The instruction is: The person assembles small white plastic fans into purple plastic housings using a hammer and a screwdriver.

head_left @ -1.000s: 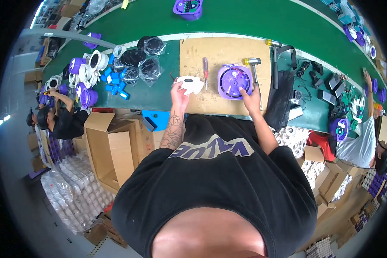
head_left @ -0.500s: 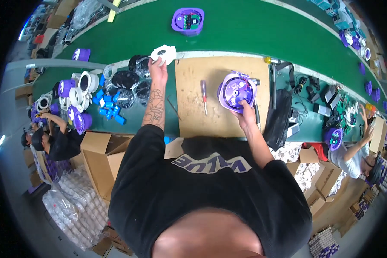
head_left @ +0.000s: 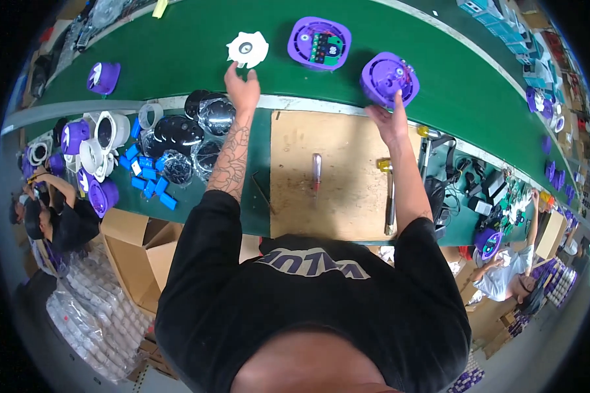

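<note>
My left hand [head_left: 242, 90] reaches over the green belt with thumb and fingers apart. Just beyond its fingertips is a white fan wheel [head_left: 258, 48] with a jagged rim and a dark-ringed centre. On the right, my right hand [head_left: 391, 122] grips the near edge of a round purple housing [head_left: 380, 80], thumb over the rim and the other fingers partly hidden. That housing is over the belt's near side; whether it rests there I cannot tell. Between the two, farther off, a second purple housing [head_left: 297, 47] with a green circuit board sits on the belt.
A brown work board [head_left: 347, 196] in front of me bears a screwdriver [head_left: 316, 171] and a yellow-handled tool [head_left: 390, 203]. Left are wrapped black discs [head_left: 180, 133], blue blocks [head_left: 149, 173] and white rings. Cables and adapters [head_left: 495, 187] lie right. Co-workers sit at both sides.
Both hands have moved forward onto the green belt. My left hand has let go of the white fan wheel there. My right hand has carried the purple housing off the work board.
</note>
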